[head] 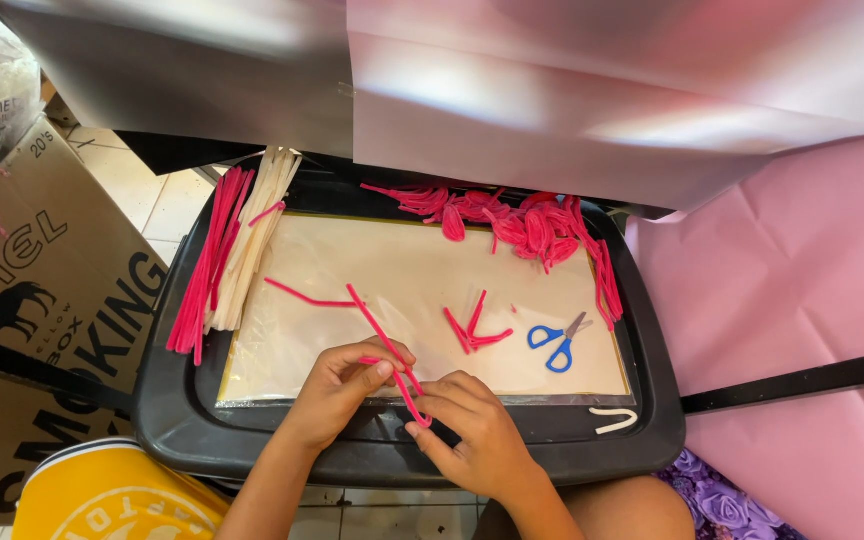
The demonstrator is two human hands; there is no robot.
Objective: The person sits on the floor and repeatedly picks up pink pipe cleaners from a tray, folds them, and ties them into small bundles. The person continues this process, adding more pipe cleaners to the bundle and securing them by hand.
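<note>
Both hands work at the near edge of a black tray (167,400) lined with a cream sheet (402,270). Left hand (344,385) pinches a pink pipe cleaner (384,345) between thumb and fingers (384,368), grasping it near its middle. Right hand (472,430) grips the same pipe cleaner at its lower bent end, fingertips closed on it. The stem runs up and away from the hands over the sheet.

Doing the bend well, by my judgement: keep the left pinch fixed as the pivot, let the right hand fold close to that pinch so the loop stays tight and even, and keep the free end off the cut pieces.

Nearby: short pink cut pieces (474,330), blue scissors (558,343) just right of them, a pile of finished pink loops (512,222) at the far edge, bundles of straight pink stems (207,265) and white stems (257,235) on the left, one white bent piece (614,420) on the tray rim.
</note>
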